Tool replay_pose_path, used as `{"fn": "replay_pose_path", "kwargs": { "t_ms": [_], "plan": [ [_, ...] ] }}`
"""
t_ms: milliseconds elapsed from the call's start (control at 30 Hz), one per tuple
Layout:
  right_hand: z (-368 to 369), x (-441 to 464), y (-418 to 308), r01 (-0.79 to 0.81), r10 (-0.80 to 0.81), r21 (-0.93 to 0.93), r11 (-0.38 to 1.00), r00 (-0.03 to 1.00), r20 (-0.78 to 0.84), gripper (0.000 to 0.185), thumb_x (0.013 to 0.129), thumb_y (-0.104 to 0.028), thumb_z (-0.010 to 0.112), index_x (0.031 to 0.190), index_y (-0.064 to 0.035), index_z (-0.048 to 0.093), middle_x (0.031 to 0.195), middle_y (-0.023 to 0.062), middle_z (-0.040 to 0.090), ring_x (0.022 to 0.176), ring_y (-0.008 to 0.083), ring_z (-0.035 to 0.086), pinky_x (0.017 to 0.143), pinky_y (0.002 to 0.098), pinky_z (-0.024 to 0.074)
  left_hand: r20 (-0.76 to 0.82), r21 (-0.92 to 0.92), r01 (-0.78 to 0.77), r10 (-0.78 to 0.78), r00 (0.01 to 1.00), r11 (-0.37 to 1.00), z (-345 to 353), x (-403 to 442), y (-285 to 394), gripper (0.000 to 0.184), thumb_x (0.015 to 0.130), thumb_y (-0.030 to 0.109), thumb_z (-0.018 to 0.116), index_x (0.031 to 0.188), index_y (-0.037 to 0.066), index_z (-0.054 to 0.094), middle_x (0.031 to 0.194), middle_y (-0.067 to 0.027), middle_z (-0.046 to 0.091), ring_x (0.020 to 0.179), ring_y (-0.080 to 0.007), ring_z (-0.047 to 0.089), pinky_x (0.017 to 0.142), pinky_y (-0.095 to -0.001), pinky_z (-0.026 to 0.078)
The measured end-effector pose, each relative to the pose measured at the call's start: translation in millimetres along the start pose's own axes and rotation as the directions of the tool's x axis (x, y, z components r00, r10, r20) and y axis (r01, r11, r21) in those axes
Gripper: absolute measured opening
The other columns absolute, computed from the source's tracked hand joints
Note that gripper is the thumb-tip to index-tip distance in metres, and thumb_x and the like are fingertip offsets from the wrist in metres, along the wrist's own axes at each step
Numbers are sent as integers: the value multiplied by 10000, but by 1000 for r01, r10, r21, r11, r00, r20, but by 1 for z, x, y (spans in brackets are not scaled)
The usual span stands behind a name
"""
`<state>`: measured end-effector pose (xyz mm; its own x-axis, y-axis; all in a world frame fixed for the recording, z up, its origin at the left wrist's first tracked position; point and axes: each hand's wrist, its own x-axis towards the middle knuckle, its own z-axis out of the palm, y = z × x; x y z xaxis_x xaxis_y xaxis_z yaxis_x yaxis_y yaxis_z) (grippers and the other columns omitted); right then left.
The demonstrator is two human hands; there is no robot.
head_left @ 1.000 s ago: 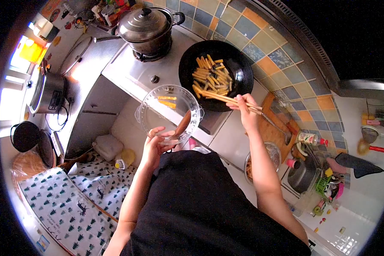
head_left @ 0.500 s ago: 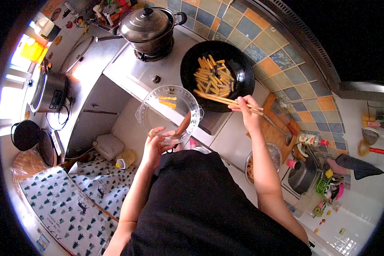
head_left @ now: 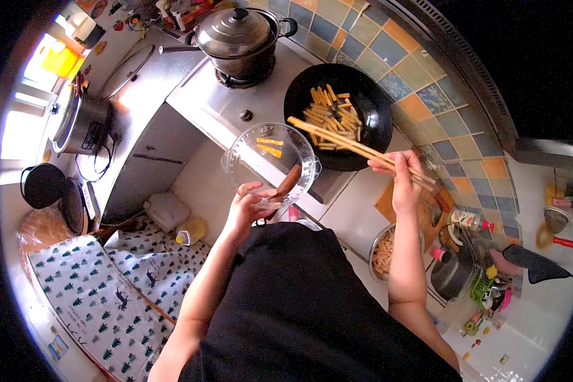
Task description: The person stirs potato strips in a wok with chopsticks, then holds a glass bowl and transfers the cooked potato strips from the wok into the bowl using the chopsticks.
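My left hand (head_left: 251,207) grips the near rim of a clear plastic bowl (head_left: 240,172). Inside the bowl lie a few yellow fried strips (head_left: 270,150), and a brown elongated shape (head_left: 289,183) shows by its near right side; I cannot tell what that is. With fingers closed, my right hand (head_left: 401,177) holds a pair of long wooden chopsticks (head_left: 353,146). They slant across the near part of a black wok (head_left: 377,111), tips pointing toward the bowl, with nothing visible between them. Several golden strips (head_left: 332,116) sit in the wok.
Behind the bowl, a lidded steel pot (head_left: 239,38) stands on the other burner of the stove (head_left: 204,95). To the right are a cutting board (head_left: 388,207), a metal bowl of pale strips (head_left: 381,254), and a sink (head_left: 449,280). An electric cooker (head_left: 83,124) stands at left.
The chopsticks have lifted from low over the wok, and my right hand has shifted right. The left hand still holds the bowl. The whole view has shifted slightly.
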<state>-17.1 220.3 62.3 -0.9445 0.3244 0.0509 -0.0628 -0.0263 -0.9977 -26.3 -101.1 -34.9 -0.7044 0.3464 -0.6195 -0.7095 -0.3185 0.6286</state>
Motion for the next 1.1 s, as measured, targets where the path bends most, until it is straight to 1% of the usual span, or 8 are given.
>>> {"fn": "replay_pose_path", "kwargs": {
  "t_ms": [267,467,533,633,767,867,1000,1100],
  "plan": [
    [25,-13,13,-134,119,73,988,976,182,246,954,-246,479,923,-8,536,868,133,628,779,244,670,691,312,558,34,-34,20,-19,999,999,7,4,5,380,830,78,382,1210,77,379,1138,-205,584,931,-308,627,761,-357,542],
    [-1,-1,7,-65,64,100,993,998,16,246,967,-229,443,961,-9,551,857,114,618,777,223,664,700,297,541,2,-15,-4,4,1000,1000,4,2,3,380,830,95,383,1208,64,376,1134,-217,580,940,-324,621,792,-400,525],
    [-11,5,18,-104,103,-9,995,994,-36,243,965,-228,451,986,-5,545,882,115,604,779,220,663,693,292,541,-2,-10,-18,18,1000,1000,1,1,2,378,833,103,383,1208,61,376,1131,-224,577,945,-336,617,808,-419,515],
    [-19,7,40,-198,192,-57,979,978,-87,244,963,-229,460,1013,-2,533,909,114,589,766,218,663,679,278,545,2,-18,-29,29,1000,999,-7,1,-2,381,843,127,388,1218,63,378,1141,-236,562,972,-350,604,819,-430,508],
    [-23,4,82,-249,252,36,968,958,-139,228,963,-247,460,1024,-28,487,912,101,543,702,221,662,594,270,565,-10,-9,-40,40,999,999,-11,-5,-3,381,861,157,396,1230,64,384,1155,-234,555,979,-342,602,835,-433,502],
    [-10,4,96,-192,191,4,981,975,-115,238,967,-253,451,1040,-27,474,909,103,530,703,218,661,601,258,558,-55,31,-22,24,998,999,-6,-10,0,380,868,173,403,1232,67,389,1165,-221,555,983,-333,603,846,-426,496],
    [-2,13,110,-142,136,-51,989,984,-120,240,977,-224,424,1057,-3,474,952,132,556,736,218,665,623,252,552,-40,23,-19,20,999,1000,-7,-9,-1,365,867,165,407,1221,80,394,1162,-203,567,972,-321,610,836,-405,497],
    [3,25,117,-78,69,-93,993,993,-95,217,978,-192,420,1044,-2,498,939,124,585,735,196,663,615,251,535,-33,14,-12,12,999,1000,-4,-12,2,356,861,131,400,1214,82,393,1146,-192,577,946,-298,624,800,-373,518]
  ]
}}
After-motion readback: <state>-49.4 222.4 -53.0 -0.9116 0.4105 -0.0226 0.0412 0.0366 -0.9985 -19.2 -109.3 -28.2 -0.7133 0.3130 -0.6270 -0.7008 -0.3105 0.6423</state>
